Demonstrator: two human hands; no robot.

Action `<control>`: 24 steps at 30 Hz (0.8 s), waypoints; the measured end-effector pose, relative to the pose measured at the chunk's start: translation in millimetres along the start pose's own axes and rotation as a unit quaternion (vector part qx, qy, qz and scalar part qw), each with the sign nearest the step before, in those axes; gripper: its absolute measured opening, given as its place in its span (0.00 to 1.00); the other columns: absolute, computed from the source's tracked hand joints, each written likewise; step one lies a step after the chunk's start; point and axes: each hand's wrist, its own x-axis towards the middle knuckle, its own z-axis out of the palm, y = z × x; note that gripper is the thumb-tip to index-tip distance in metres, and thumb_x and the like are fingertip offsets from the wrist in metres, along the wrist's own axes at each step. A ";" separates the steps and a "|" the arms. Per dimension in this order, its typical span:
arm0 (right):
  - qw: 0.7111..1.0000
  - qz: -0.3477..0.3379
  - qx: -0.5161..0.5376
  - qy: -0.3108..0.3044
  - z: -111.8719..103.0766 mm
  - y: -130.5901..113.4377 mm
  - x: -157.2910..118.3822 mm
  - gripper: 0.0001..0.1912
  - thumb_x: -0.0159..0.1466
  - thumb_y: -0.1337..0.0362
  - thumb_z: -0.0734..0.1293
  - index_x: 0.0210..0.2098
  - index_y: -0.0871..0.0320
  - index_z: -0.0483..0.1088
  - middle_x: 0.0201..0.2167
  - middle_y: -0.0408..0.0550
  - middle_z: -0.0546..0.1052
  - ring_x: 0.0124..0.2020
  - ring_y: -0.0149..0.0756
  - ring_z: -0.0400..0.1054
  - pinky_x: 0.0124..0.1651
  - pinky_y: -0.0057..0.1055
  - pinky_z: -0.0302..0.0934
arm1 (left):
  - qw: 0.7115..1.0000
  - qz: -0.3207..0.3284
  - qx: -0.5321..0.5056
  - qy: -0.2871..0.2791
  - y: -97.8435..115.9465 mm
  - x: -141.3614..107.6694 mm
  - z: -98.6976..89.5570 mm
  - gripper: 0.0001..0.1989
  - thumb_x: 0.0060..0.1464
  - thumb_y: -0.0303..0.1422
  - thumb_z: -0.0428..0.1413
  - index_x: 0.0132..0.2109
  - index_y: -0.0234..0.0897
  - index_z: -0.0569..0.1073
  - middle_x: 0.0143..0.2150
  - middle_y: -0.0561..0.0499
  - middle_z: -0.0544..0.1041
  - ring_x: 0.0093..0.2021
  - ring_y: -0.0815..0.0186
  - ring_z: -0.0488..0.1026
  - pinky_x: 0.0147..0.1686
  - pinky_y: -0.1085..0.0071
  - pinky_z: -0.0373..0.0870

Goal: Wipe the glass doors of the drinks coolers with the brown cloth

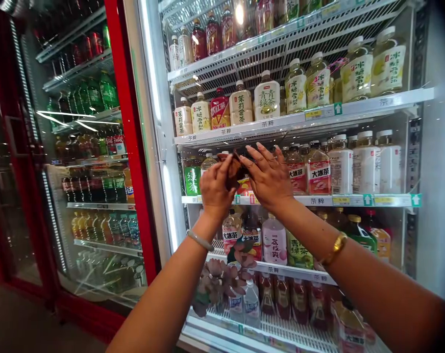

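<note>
My left hand is closed, its fingers pinching a dark brown, folded cloth-like thing; I cannot make out exactly what it is. Close by on the right, my right hand has its fingers stretched out and apart, the fingertips beside the brown thing. Whether they touch it I cannot tell. Both hands are raised in front of the middle shelf of a drinks fridge. Behind them stand bottles with red labels and a green-labelled bottle, partly hidden by the hands.
Upper shelves hold pale tea bottles. Below are a pink-labelled bottle and several brown bottles. Grey-pink flowers show in front of the lower shelves. A red door frame borders another drinks fridge at left.
</note>
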 end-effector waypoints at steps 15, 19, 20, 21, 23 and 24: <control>0.999 0.012 0.031 -0.029 23.4 1.1 -1.8 0.32 0.74 0.67 0.57 0.75 0.50 0.52 0.78 0.49 0.51 0.80 0.45 0.40 0.80 0.63 0.29 | 0.970 0.206 0.035 -0.126 -27.1 39.8 -9.8 0.11 0.67 0.38 0.54 0.50 0.48 0.80 0.54 0.45 0.81 0.56 0.53 0.74 0.56 0.53 0.69; 0.999 0.040 0.027 -0.025 24.6 1.1 -0.5 0.33 0.74 0.65 0.56 0.76 0.60 0.48 0.79 0.55 0.48 0.80 0.45 0.38 0.81 0.60 0.28 | 0.999 0.027 0.026 -0.013 -24.9 67.3 -5.5 0.23 0.57 0.34 0.62 0.60 0.44 0.75 0.51 0.43 0.80 0.52 0.51 0.72 0.54 0.53 0.69; 0.998 0.049 0.025 -0.025 24.2 0.7 0.0 0.33 0.74 0.64 0.56 0.76 0.62 0.48 0.79 0.57 0.47 0.81 0.46 0.38 0.81 0.61 0.28 | 0.999 0.024 0.026 -0.012 -19.2 61.8 -5.1 0.26 0.56 0.34 0.63 0.62 0.43 0.74 0.50 0.43 0.79 0.52 0.51 0.72 0.53 0.54 0.69; 0.998 0.058 0.026 -0.026 23.6 0.2 0.5 0.33 0.74 0.64 0.57 0.76 0.62 0.49 0.79 0.58 0.47 0.81 0.47 0.38 0.81 0.61 0.28 | 0.998 0.043 0.030 -0.025 -12.7 52.0 -5.4 0.26 0.56 0.35 0.63 0.62 0.43 0.74 0.50 0.43 0.79 0.52 0.51 0.72 0.53 0.54 0.69; 0.997 0.068 0.032 -0.024 22.3 -0.8 1.2 0.32 0.74 0.63 0.57 0.75 0.62 0.51 0.78 0.58 0.48 0.80 0.47 0.39 0.81 0.60 0.29 | 0.989 0.122 0.042 -0.074 -2.1 26.3 -7.5 0.19 0.60 0.37 0.60 0.57 0.43 0.77 0.51 0.43 0.79 0.53 0.50 0.72 0.52 0.55 0.69; 0.997 0.068 0.035 -0.024 21.6 -1.1 1.3 0.31 0.75 0.63 0.57 0.75 0.61 0.51 0.78 0.57 0.49 0.80 0.46 0.39 0.81 0.59 0.29 | 0.981 0.161 0.046 -0.094 0.3 14.6 -9.0 0.15 0.62 0.37 0.58 0.55 0.43 0.78 0.51 0.43 0.79 0.53 0.50 0.72 0.51 0.55 0.69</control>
